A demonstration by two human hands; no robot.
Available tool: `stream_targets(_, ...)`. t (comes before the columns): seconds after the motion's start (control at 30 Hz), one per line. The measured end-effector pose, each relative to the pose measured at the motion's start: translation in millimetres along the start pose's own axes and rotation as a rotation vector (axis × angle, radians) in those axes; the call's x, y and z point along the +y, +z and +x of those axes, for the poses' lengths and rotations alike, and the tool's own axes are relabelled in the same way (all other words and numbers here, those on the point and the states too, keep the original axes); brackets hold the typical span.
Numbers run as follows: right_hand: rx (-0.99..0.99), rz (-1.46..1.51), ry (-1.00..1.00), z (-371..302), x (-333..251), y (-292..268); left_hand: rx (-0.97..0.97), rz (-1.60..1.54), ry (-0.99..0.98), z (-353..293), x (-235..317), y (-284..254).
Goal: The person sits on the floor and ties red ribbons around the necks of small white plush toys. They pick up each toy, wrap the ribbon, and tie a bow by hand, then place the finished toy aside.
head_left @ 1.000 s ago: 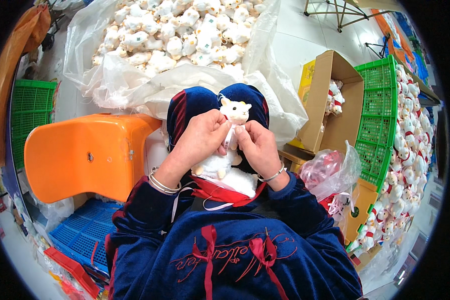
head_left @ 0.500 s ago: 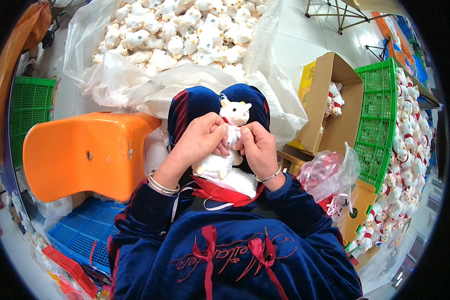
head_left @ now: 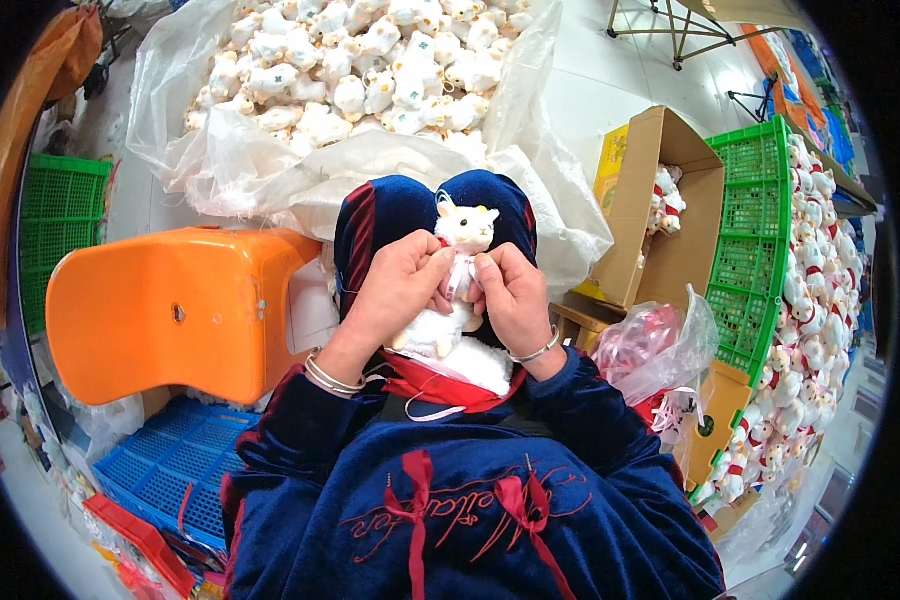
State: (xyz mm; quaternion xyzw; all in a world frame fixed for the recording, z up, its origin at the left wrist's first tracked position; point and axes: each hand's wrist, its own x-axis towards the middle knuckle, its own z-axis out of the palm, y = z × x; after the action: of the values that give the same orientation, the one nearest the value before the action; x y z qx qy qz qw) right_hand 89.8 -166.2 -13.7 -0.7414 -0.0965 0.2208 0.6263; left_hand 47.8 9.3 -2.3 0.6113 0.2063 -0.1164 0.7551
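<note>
A small white plush animal [head_left: 465,228] sits upright in my lap, facing up, with a thin loop on its head and a bit of red at its neck. A pale pinkish ribbon [head_left: 459,278] hangs down its chest. My left hand [head_left: 402,285] is closed at the left of the chest, its thumb and finger pinching the ribbon. On the other side, my right hand [head_left: 513,292] pinches the ribbon between thumb and forefinger. Below them, white plush [head_left: 480,362] lies over a red cloth [head_left: 435,387] on my lap. My fingers partly cover the toy's body.
Ahead, a clear plastic sheet [head_left: 260,170] holds a heap of white plush toys [head_left: 370,70]. To the left are an orange stool [head_left: 160,310] and a blue crate [head_left: 170,460]. At right stand a cardboard box [head_left: 690,215], a green crate [head_left: 750,240] and a bag of ribbons [head_left: 650,350].
The toy and both hands have shifted very slightly left and down. Both hands keep their pinch at the toy's chest.
</note>
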Motion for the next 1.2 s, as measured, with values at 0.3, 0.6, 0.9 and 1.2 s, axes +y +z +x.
stream_targets(0.3,-0.070,-0.057,0.158,-8.4,-4.2,-3.3,-0.088,0.291,0.004,5.5,12.3,-24.5)
stream_targets(0.6,-0.331,-0.359,0.211,-11.6,-21.4,-51.6,-0.092,0.472,0.031,-9.0,25.6,-40.4)
stream_targets(0.9,-0.107,-0.146,0.079,18.8,-13.9,-28.7,0.080,0.665,0.154,2.4,32.7,-9.8)
stream_targets(1.2,-0.021,-0.090,0.051,24.0,-12.0,-6.0,0.058,0.834,0.492,10.1,46.0,-11.4)
